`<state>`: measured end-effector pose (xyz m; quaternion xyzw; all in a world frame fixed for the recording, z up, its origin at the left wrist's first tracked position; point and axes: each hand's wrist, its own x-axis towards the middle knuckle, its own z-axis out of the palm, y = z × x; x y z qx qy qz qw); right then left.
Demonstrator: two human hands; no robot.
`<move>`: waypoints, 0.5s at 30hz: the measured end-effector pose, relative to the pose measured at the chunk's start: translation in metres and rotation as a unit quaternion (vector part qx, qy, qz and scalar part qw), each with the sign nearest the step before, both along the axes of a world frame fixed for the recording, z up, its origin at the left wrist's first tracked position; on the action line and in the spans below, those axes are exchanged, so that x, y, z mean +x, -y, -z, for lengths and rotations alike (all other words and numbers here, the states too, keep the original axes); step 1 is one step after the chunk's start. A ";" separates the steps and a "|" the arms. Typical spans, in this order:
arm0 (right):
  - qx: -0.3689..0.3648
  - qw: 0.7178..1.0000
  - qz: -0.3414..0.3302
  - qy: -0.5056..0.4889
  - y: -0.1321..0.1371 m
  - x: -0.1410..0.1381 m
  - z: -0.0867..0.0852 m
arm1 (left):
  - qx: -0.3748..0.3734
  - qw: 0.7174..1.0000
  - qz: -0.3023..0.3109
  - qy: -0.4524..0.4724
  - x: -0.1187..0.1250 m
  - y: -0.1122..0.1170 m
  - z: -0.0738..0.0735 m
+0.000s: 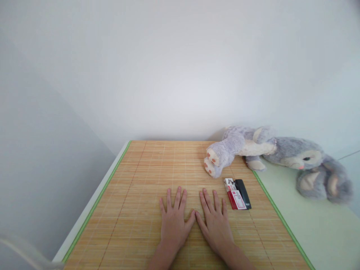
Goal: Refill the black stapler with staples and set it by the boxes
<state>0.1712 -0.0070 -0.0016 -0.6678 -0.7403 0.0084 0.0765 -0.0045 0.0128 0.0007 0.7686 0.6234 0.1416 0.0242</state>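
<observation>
My left hand (pixel 174 221) lies flat on the bamboo mat (pixel 140 210), palm down with its fingers spread. Beside it, my right hand (pixel 215 221) also rests palm down with fingers apart, and the two thumb tips meet or nearly meet. Neither hand holds anything. Just right of my right hand are a small red and white box (pixel 235 195) and a black, narrow object (pixel 243 193), lying side by side; the black one could be a stapler, but its kind is not clear.
A grey plush rabbit (pixel 253 146) lies along the back right, its feet on the mat and its head on the pale green surface (pixel 303 217). A white wall (pixel 180 75) rises behind the mat. A blurred pale curved thing (pixel 22 249) is at the lower left.
</observation>
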 end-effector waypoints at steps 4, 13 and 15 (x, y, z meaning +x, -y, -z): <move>-0.004 1.000 -0.004 -0.002 0.000 0.001 0.000 | -0.002 1.000 -0.001 -0.004 0.000 0.000 0.000; -0.004 1.000 -0.001 -0.005 0.000 0.000 -0.001 | -0.003 1.000 -0.001 0.004 0.000 0.000 0.000; -0.006 1.000 -0.002 -0.003 0.000 0.000 -0.001 | -0.004 1.000 -0.002 0.004 0.000 0.000 0.000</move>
